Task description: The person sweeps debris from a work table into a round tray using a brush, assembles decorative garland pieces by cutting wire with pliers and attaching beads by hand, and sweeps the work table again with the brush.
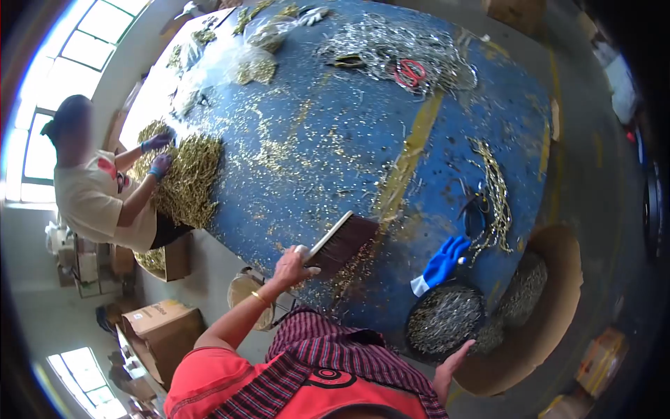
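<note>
Bits of gold [279,150] lie loose across most of the blue surface [502,105], so I judge the clearing far from done; silvery bits [447,318] fill the round tray [410,325] at the near edge. My left hand [294,267] is closed on the brush [352,241], its bristles down among the loose scraps; my right hand [455,362] touches the tray's rim, though I can't tell if it grips. I count one brush, one tray, one blue glove [441,264] and one red-handled pair of scissors [410,72].
</note>
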`<state>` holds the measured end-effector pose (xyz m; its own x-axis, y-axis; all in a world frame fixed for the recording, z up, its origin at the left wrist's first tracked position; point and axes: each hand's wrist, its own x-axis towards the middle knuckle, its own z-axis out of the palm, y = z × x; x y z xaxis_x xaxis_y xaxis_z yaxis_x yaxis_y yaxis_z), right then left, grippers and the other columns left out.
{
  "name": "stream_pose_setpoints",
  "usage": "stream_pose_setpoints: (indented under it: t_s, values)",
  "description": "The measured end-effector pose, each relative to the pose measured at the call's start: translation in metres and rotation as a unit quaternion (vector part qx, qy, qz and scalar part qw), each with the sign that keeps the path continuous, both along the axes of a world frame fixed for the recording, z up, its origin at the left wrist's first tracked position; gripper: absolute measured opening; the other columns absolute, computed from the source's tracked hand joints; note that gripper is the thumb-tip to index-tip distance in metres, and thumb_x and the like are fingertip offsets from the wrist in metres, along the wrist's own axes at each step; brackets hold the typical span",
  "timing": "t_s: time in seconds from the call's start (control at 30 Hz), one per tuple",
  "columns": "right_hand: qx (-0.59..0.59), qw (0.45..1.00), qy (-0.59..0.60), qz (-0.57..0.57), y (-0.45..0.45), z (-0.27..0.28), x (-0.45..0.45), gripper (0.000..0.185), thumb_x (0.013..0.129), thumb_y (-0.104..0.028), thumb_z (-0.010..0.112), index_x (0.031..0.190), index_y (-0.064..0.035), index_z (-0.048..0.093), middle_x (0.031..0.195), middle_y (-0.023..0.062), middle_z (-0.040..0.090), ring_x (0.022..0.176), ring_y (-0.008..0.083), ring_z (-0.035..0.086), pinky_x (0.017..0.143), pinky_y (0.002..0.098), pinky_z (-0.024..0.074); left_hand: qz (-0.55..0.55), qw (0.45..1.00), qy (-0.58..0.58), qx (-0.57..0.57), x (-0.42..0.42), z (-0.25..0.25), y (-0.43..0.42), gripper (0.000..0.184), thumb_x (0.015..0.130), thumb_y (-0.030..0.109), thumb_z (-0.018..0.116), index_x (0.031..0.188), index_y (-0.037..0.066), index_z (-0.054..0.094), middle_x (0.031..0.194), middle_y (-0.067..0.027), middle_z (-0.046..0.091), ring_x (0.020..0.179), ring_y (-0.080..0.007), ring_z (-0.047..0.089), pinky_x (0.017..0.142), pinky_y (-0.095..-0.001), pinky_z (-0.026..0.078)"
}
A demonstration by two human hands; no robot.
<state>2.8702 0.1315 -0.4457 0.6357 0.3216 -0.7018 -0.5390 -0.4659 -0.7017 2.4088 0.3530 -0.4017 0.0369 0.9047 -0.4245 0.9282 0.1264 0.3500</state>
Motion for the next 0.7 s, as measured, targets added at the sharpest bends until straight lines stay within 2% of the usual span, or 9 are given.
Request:
stream_pose_setpoints:
  t_s: [0.1, 0.2, 0.23, 0.37, 0.4, 0.43, 0.53, 0.6, 0.7]
  values:
    - [0.003, 1.0, 0.005, -0.022, 0.042, 0.038, -0.024, 0.076, 0.086, -0.058, 0.04, 0.137, -0.0032, 0.027, 0.138, 0.0133, 0.032, 0.123, 0.0265, 0.037, 0.101, 0.0396, 0.0325, 0.032, 0.998, -0.025, 0.04, -0.004, -0.042, -0.003, 0.032, 0.062, 0.018, 0.071, 0.085, 0.004, 0.055, 0.086, -0.0173, 0.055, 0.083, -0.0363, 0.056, 0.07, -0.0442, 0.046]
    - [0.052, 0.998, -0.027, 0.027, 0.066, 0.048, -0.062, 0.077, 0.085, -0.06, 0.041, 0.138, -0.0079, 0.025, 0.141, 0.0113, 0.026, 0.126, 0.0274, 0.033, 0.102, 0.0426, 0.0322, 0.038, 0.981, -0.157, -0.104, -0.022, -0.032, 0.02, 0.022, 0.064, 0.009, 0.063, 0.082, 0.002, 0.054, 0.076, -0.0146, 0.057, 0.07, -0.0295, 0.058, 0.062, -0.0379, 0.047]
    - [0.049, 0.993, -0.074, 0.079, 0.066, 0.048, -0.075, 0.077, 0.085, -0.06, 0.041, 0.138, -0.0077, 0.025, 0.141, 0.0112, 0.026, 0.126, 0.0274, 0.033, 0.102, 0.0426, 0.0325, 0.138, 0.863, -0.444, -0.197, -0.039, -0.063, 0.012, 0.023, 0.07, 0.014, 0.063, 0.089, 0.004, 0.054, 0.072, -0.0078, 0.058, 0.058, -0.0192, 0.055, 0.054, -0.0316, 0.045]
    - [0.077, 0.997, -0.014, 0.003, 0.095, 0.053, -0.14, 0.077, 0.085, -0.061, 0.04, 0.14, -0.011, 0.02, 0.143, 0.0082, 0.025, 0.128, 0.0271, 0.03, 0.102, 0.0441, 0.0308, 0.091, 0.792, -0.491, -0.351, -0.072, 0.012, 0.065, 0.038, 0.079, 0.025, 0.063, 0.108, 0.005, 0.05, 0.076, -0.0025, 0.058, 0.058, -0.0104, 0.05, 0.053, -0.0253, 0.042]
    - [0.101, 0.993, 0.055, -0.034, 0.108, 0.057, -0.154, 0.077, 0.085, -0.061, 0.039, 0.141, -0.0125, 0.019, 0.143, 0.007, 0.025, 0.129, 0.027, 0.029, 0.102, 0.0451, 0.0295, 0.101, 0.805, -0.497, -0.307, -0.086, 0.018, 0.072, 0.037, 0.078, 0.025, 0.064, 0.106, 0.004, 0.051, 0.077, -0.002, 0.058, 0.06, -0.0099, 0.05, 0.053, -0.0249, 0.042]
    - [0.086, 0.995, -0.039, 0.036, 0.115, 0.063, -0.177, 0.077, 0.084, -0.064, 0.038, 0.14, -0.0137, 0.021, 0.143, 0.0066, 0.024, 0.129, 0.0274, 0.029, 0.103, 0.0455, 0.0286, 0.114, 0.813, -0.505, -0.265, -0.098, 0.025, 0.076, 0.037, 0.078, 0.025, 0.065, 0.104, 0.002, 0.052, 0.077, -0.0015, 0.057, 0.062, -0.0095, 0.051, 0.054, -0.0246, 0.041]
    - [0.148, 0.986, 0.074, 0.015, 0.155, 0.077, -0.218, 0.079, 0.082, -0.066, 0.037, 0.139, -0.0132, 0.024, 0.143, 0.0074, 0.025, 0.128, 0.0281, 0.031, 0.104, 0.046, 0.0279, 0.118, 0.852, -0.491, -0.141, -0.13, 0.042, 0.093, 0.041, 0.077, 0.028, 0.068, 0.104, 0.0, 0.054, 0.08, -0.003, 0.056, 0.078, -0.0121, 0.054, 0.062, -0.0255, 0.043]
    - [0.147, 0.985, 0.088, 0.028, 0.174, 0.094, -0.245, 0.078, 0.083, -0.066, 0.036, 0.139, -0.0132, 0.025, 0.143, 0.0075, 0.026, 0.128, 0.0277, 0.031, 0.104, 0.0459, 0.028, 0.167, 0.785, -0.581, -0.135, -0.146, 0.042, 0.113, 0.036, 0.073, 0.018, 0.065, 0.102, 0.0, 0.054, 0.076, -0.0033, 0.056, 0.07, -0.0124, 0.054, 0.059, -0.0261, 0.045]
    - [0.144, 0.984, 0.095, 0.046, 0.19, 0.093, -0.253, 0.077, 0.084, -0.065, 0.035, 0.139, -0.0128, 0.026, 0.142, 0.0075, 0.027, 0.128, 0.027, 0.031, 0.104, 0.0446, 0.0286, 0.257, 0.813, -0.508, -0.12, -0.176, 0.041, 0.153, 0.033, 0.064, 0.007, 0.052, 0.095, -0.002, 0.051, 0.067, -0.0029, 0.054, 0.054, -0.0092, 0.05, 0.045, -0.0241, 0.042]
